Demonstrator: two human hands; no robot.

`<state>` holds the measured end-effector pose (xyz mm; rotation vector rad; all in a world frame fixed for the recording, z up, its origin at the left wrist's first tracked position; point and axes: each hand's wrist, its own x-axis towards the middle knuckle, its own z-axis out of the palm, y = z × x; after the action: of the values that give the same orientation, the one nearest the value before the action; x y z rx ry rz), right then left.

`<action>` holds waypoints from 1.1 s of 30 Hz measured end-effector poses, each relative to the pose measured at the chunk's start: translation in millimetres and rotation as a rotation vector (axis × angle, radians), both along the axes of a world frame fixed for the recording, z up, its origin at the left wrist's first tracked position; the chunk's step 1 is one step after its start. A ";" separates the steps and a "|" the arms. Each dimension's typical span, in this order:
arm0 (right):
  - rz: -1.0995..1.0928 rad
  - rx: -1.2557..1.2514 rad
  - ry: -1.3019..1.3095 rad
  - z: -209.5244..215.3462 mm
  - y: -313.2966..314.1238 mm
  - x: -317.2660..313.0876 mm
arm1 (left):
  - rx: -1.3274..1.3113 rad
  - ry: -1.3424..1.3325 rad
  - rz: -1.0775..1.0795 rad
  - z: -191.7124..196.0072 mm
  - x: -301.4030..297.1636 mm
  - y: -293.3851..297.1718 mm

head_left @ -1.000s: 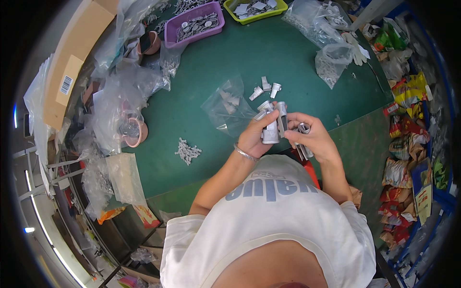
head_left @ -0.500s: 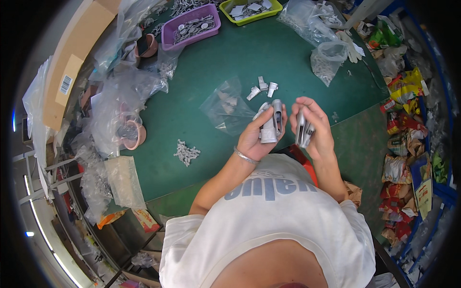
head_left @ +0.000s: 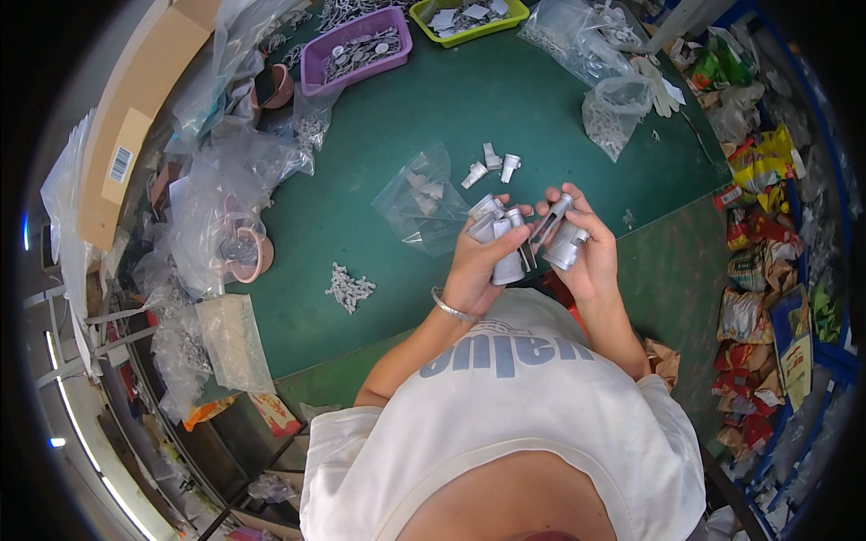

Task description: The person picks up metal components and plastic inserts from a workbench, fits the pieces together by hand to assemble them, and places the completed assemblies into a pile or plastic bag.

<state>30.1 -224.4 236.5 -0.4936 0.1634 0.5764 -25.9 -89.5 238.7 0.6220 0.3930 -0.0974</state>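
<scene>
The left hand (head_left: pixel 476 263) gripped several metal cylinders (head_left: pixel 502 242) above the green table (head_left: pixel 433 117); the right hand (head_left: pixel 586 248) clutched two more (head_left: pixel 561 236). Three loose pieces (head_left: pixel 492 166) lay beyond, beside a clear bag (head_left: pixel 422 200), apparently not yet gathered.
</scene>
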 end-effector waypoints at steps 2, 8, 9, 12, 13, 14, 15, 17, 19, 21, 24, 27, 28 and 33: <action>0.027 0.227 0.054 -4.8 -1.3 0.6 | 0.029 -0.016 -0.001 8.1 -1.2 0.1; -0.016 0.280 0.094 -5.7 0.7 3.5 | 0.051 -0.042 -0.044 15.2 -1.9 0.2; -0.002 0.255 0.090 -5.2 -0.7 4.1 | 0.048 -0.034 -0.045 16.0 -1.6 0.2; 0.030 0.189 0.084 -1.6 -4.5 5.3 | -0.031 -0.009 -0.033 15.6 1.4 1.5; 0.037 0.175 0.086 0.0 -4.8 5.2 | -0.066 0.001 -0.026 15.4 2.6 2.1; 0.044 0.161 0.088 2.1 -5.1 5.1 | -0.066 0.010 -0.037 15.0 3.2 3.4; 0.042 0.045 0.071 7.0 -4.8 4.9 | -0.066 0.020 -0.048 14.2 3.5 5.0; 0.038 -0.187 0.036 18.6 -1.0 3.5 | -0.051 0.050 -0.070 9.8 4.6 6.6; 0.040 -0.275 -0.012 22.5 4.6 2.0 | -0.022 0.093 -0.097 2.1 6.5 6.6; 0.062 -0.338 -0.068 22.6 6.3 1.8 | 0.115 0.076 -0.158 -3.5 8.0 6.8; 0.105 -0.380 -0.121 19.8 6.4 1.0 | 0.180 0.059 -0.186 -5.7 10.4 6.1; 0.077 -0.374 -0.064 22.1 6.7 1.2 | 0.150 0.049 -0.173 -8.9 10.8 6.8; 0.054 -0.354 -0.024 22.7 5.8 2.4 | 0.135 0.047 -0.165 -9.8 9.9 7.2; 0.137 -0.336 -0.099 31.0 3.3 -1.5 | 0.088 0.081 -0.134 -6.3 4.0 4.4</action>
<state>28.7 -221.1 267.4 -0.8625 0.1333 0.6607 -21.9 -85.1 232.4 0.7323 0.4357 -0.2351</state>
